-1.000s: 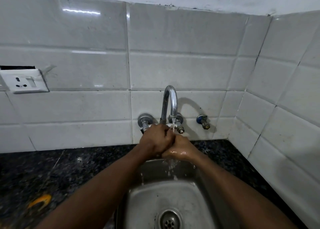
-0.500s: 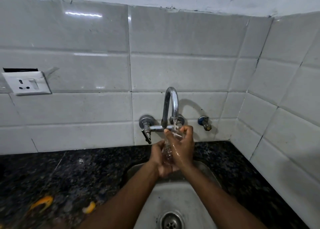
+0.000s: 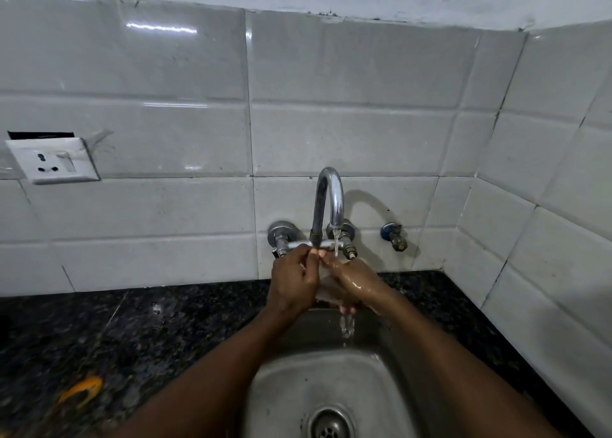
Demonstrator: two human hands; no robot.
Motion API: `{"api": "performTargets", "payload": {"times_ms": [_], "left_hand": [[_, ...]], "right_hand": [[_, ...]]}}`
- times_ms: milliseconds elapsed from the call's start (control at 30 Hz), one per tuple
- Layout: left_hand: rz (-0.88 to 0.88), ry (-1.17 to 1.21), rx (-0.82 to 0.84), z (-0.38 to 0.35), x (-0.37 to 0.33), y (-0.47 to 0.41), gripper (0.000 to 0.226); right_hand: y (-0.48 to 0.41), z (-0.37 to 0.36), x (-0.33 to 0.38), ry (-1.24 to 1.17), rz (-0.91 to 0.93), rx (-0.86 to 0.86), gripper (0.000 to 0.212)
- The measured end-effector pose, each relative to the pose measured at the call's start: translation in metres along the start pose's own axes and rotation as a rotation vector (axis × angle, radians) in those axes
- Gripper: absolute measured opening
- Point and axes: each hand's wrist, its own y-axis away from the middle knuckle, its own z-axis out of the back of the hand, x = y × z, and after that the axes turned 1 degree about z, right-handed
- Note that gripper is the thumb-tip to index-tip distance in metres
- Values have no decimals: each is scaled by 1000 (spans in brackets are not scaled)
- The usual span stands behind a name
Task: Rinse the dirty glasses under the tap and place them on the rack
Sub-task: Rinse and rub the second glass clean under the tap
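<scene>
Clear glass between both hands under the running tap, above the steel sink, left hand curled round its side, wet right hand gripping opposite, long axis seemingly near upright, mouth direction unclear.

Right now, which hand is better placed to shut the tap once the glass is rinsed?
Left, likely: the left hand sits beside the tap handle, while the wet right hand holds the glass under the stream.

The tap and tiled wall block above and behind; the sink below offers passing room.
</scene>
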Motion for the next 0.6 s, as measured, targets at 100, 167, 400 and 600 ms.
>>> {"api": "performTargets", "payload": {"times_ms": [100,167,400,600], "left_hand": [[455,-128,191,-2,3,-14,40],[738,4,164,1,7,-14,41],[907,370,195,-4,-25,0,37],[-125,-81,-46,-3,-25,11,39]], "right_hand": [[0,-3,-4,252,231,-40,36],[4,-6,-3,421,287,156,52],[-1,-16,6,1179,608,-180,56],[-6,20,19,602,211,350,46]]}}
